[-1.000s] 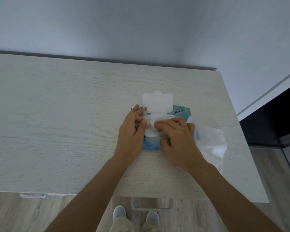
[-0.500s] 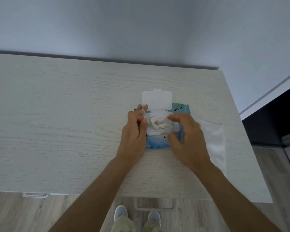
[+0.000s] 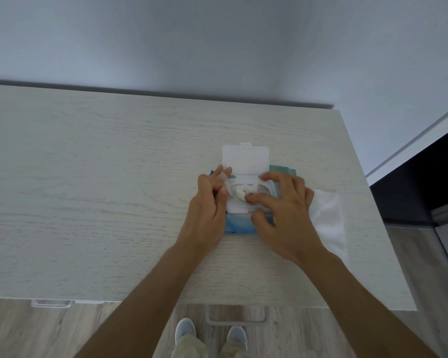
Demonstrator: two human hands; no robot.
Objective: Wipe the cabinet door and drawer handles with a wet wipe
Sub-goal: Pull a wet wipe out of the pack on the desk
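The soft pack (image 3: 239, 223) is being steadied on the counter (image 3: 88, 202) by the left hand (image 3: 207, 210); the limp, damp protruding wipe (image 3: 243, 193) is being pinched by the right hand (image 3: 282, 215) at its bunched tip

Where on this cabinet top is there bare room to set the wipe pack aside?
Bare: the whole stretch left of the left hand, and the strip between the open lid and the wall. Crowded: the right end, with the wipe pack, right hand and loose wipe.
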